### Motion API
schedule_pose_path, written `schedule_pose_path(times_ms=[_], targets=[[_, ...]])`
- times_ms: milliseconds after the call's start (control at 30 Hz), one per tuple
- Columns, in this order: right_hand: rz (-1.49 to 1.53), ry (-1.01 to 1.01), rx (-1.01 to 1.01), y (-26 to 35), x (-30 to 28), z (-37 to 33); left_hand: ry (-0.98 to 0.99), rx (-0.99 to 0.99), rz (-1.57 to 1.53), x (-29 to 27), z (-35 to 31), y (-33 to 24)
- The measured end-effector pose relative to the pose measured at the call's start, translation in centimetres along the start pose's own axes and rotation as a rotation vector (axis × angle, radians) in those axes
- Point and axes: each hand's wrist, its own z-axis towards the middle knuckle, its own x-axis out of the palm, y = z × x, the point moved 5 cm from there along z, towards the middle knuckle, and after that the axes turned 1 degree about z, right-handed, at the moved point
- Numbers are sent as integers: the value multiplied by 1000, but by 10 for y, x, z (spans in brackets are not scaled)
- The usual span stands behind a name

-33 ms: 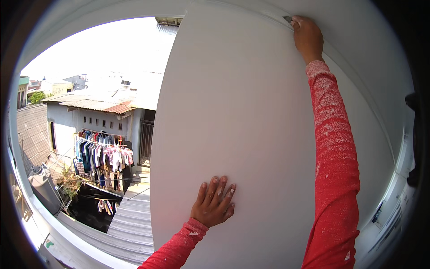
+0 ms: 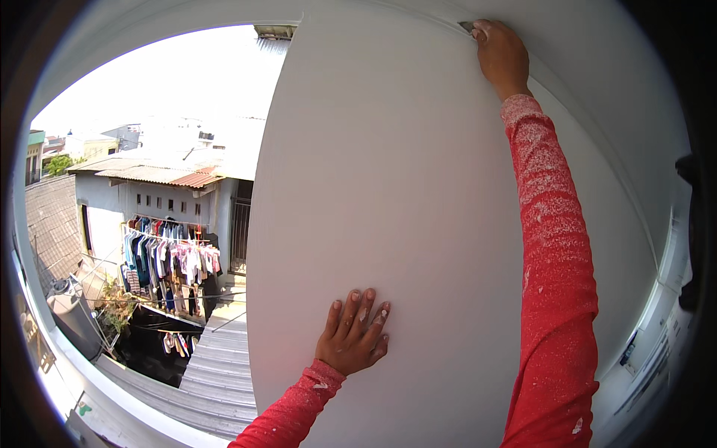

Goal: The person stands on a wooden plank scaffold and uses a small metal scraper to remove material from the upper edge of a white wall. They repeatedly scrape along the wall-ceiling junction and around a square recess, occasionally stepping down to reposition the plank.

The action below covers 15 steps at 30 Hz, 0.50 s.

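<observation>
White, smooth board [image 2: 388, 187] filled the middle of the view, standing upright against the white wall [image 2: 597, 112], and both red sleeves were speckled with pale dust. Nearest, the left hand [image 2: 352, 334] lay flat on the board's lower part, fingers spread and palm pressed to the surface, holding nothing. Between the two pictures I could see no shift: hands and board sat just as they were, so the board looked steadied rather than moving.

Higher up, the right hand [image 2: 500, 56] reached to the board's top edge near its right corner, fingers curled tight around a small grey tool [image 2: 467, 27] whose tip touched the edge; what kind of tool I could not tell.

A white appliance [image 2: 657, 336] sat low on the right, close beside the arm. Left of the board's left edge was open air: a white ledge [image 2: 97, 388], then a grey corrugated roof [image 2: 216, 366] below, a dark tank [image 2: 71, 313], a line of hanging clothes [image 2: 168, 261], and a rusty roof [image 2: 168, 175] farthest off. That drop lay just beside the board.
</observation>
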Motion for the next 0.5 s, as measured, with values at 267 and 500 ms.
schedule_pose_path(times_ms=[267, 500], targets=[[-38, -5, -2, -12, 7, -2, -23, 10, 10, 2, 4, 2], [-14, -74, 68, -13, 4, 5, -24, 26, 16, 3, 4, 3]])
